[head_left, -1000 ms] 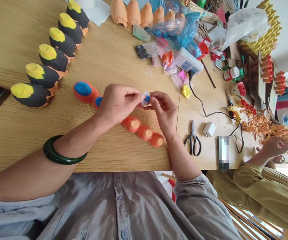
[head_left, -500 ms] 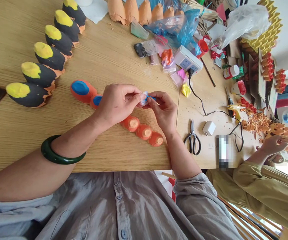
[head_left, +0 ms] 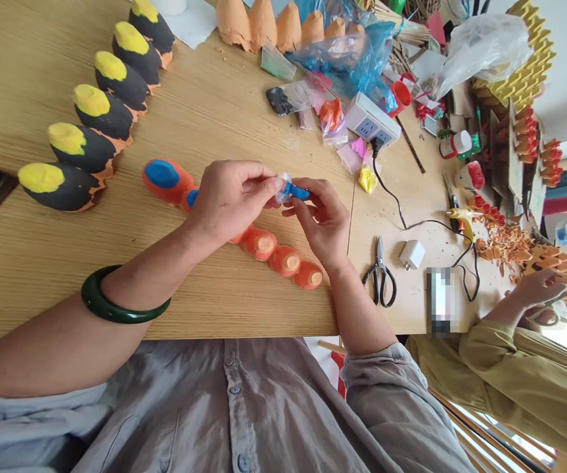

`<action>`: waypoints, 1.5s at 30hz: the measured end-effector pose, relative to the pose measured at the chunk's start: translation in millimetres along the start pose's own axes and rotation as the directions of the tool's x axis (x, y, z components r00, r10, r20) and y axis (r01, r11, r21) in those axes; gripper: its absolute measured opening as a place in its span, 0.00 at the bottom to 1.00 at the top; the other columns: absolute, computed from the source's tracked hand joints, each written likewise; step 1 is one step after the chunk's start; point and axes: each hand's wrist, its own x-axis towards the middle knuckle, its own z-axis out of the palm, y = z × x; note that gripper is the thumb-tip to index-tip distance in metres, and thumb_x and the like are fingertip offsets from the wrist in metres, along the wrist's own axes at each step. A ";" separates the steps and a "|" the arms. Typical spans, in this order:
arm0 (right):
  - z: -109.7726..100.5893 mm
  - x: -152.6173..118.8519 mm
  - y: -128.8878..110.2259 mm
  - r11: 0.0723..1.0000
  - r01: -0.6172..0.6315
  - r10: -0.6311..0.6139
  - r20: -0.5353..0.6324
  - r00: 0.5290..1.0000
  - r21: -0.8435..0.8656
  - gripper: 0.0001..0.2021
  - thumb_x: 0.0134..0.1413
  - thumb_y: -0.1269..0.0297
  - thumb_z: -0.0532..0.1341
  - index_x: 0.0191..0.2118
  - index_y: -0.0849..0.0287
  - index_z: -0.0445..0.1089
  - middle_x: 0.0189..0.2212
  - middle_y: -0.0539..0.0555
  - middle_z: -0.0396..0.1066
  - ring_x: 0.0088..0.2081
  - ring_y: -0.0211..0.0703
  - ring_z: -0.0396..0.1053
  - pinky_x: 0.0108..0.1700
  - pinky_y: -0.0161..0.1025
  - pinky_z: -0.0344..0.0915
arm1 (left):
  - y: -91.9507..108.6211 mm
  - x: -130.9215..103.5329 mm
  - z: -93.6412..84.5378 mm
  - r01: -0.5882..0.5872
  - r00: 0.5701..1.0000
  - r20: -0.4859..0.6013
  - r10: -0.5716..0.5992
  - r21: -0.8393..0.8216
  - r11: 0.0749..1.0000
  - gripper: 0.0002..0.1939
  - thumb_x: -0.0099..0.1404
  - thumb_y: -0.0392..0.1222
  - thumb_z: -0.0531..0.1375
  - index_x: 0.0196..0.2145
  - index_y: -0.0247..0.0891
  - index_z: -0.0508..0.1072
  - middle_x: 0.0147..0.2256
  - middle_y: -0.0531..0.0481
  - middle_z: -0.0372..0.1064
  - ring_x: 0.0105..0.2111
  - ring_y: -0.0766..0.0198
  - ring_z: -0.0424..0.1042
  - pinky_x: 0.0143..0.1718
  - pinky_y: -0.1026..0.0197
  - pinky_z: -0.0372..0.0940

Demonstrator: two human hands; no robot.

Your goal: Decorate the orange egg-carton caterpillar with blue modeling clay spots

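Observation:
Between both hands is a small clear plastic bag with blue modelling clay (head_left: 297,191) coming out of it. My left hand (head_left: 231,197) pinches the plastic bag (head_left: 282,189) with thumb and fingertips. On the other side, my right hand (head_left: 323,220) is closed on the blue clay. Beneath them on the table runs a row of orange clay-covered egg-carton cups (head_left: 286,261). Its far-left cup has a blue clay top (head_left: 162,175); a second blue top shows partly beside my left hand. The cups at the near right have bare, pale tops. My left hand covers the middle of the row.
Several black cups with yellow tops (head_left: 103,108) line the left. Bare orange cups (head_left: 263,26) stand at the back. Bags of clay (head_left: 332,118), a power strip (head_left: 372,121), scissors (head_left: 380,272) and a white adapter (head_left: 412,254) lie rightward. Another person's hand (head_left: 542,287) is at far right.
More of the blue clay now shows outside the plastic, stretched between the bag and my right fingers. The view has shifted slightly; the things on the table keep their places.

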 end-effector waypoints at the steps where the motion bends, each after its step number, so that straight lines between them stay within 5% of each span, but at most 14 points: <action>1: -0.8 -1.0 -1.9 0.999 0.016 -0.016 -0.002 1.000 -0.029 0.11 0.70 0.51 0.72 0.54 0.42 0.81 0.52 0.55 0.80 0.47 0.49 0.82 0.51 0.50 0.90 | 0.1 0.2 -0.2 -0.002 1.000 0.005 0.002 0.011 1.000 0.17 0.69 0.59 0.75 0.34 0.43 0.83 0.35 0.48 0.85 0.44 0.50 0.88 0.50 0.55 0.83; 9: -6.9 -1.7 -6.1 0.957 0.148 -0.151 0.009 0.989 -0.251 0.05 0.74 0.54 0.69 0.50 0.41 0.83 0.48 0.55 0.81 0.49 0.50 0.81 0.50 0.49 0.89 | -2.7 1.1 0.3 -0.051 0.998 0.036 0.047 0.114 0.992 0.15 0.72 0.55 0.70 0.33 0.43 0.81 0.32 0.49 0.83 0.37 0.56 0.83 0.48 0.58 0.80; 17: -4.6 -1.8 -2.0 0.858 0.339 -0.339 0.070 0.938 -0.386 0.06 0.81 0.56 0.62 0.51 0.46 0.77 0.50 0.55 0.82 0.49 0.46 0.81 0.47 0.45 0.86 | 2.4 -1.0 1.9 -0.030 0.996 0.078 0.029 0.013 0.999 0.11 0.72 0.50 0.70 0.33 0.43 0.82 0.33 0.48 0.84 0.38 0.56 0.85 0.47 0.58 0.81; 23: -1.8 -2.1 8.1 0.804 0.499 -0.520 0.025 0.854 -0.322 0.03 0.82 0.61 0.63 0.54 0.48 0.75 0.49 0.52 0.80 0.45 0.41 0.80 0.41 0.39 0.83 | -5.0 2.9 1.5 -0.127 0.992 -0.001 0.127 -0.047 0.991 0.10 0.70 0.47 0.72 0.32 0.42 0.82 0.30 0.50 0.82 0.31 0.59 0.83 0.39 0.58 0.81; 30: 1.7 -4.6 19.4 0.934 0.353 -0.358 -0.116 0.927 -0.058 0.09 0.80 0.49 0.65 0.56 0.44 0.73 0.49 0.54 0.77 0.41 0.45 0.81 0.33 0.42 0.84 | -12.3 7.3 -0.3 -0.096 0.995 0.014 0.096 0.000 0.995 0.11 0.74 0.47 0.69 0.33 0.42 0.82 0.34 0.49 0.85 0.35 0.55 0.87 0.44 0.54 0.85; 37: -6.6 -6.3 24.5 0.970 0.212 -0.224 -0.089 0.971 -0.121 0.17 0.82 0.43 0.59 0.66 0.36 0.71 0.55 0.56 0.81 0.41 0.50 0.81 0.34 0.48 0.86 | -18.8 9.2 0.7 -0.091 0.996 -0.002 0.091 0.001 0.996 0.10 0.75 0.48 0.69 0.36 0.42 0.82 0.36 0.47 0.88 0.35 0.54 0.88 0.42 0.53 0.86; 41: -6.3 -4.2 6.8 0.958 0.281 -0.287 -0.118 0.951 -0.060 0.12 0.82 0.47 0.64 0.60 0.41 0.78 0.53 0.54 0.80 0.40 0.43 0.79 0.33 0.41 0.84 | -19.9 9.4 0.4 -0.122 0.993 0.004 0.122 0.010 0.992 0.12 0.74 0.50 0.70 0.34 0.42 0.82 0.36 0.48 0.88 0.36 0.54 0.89 0.43 0.54 0.86; 45: -3.5 -3.4 -5.2 0.905 0.388 -0.408 -0.101 0.907 -0.174 0.08 0.81 0.59 0.67 0.57 0.43 0.82 0.50 0.51 0.79 0.41 0.39 0.79 0.34 0.36 0.82 | -18.6 8.2 1.1 -0.134 0.991 0.003 0.134 -0.004 0.991 0.14 0.74 0.53 0.70 0.35 0.42 0.82 0.36 0.49 0.88 0.35 0.55 0.88 0.45 0.54 0.87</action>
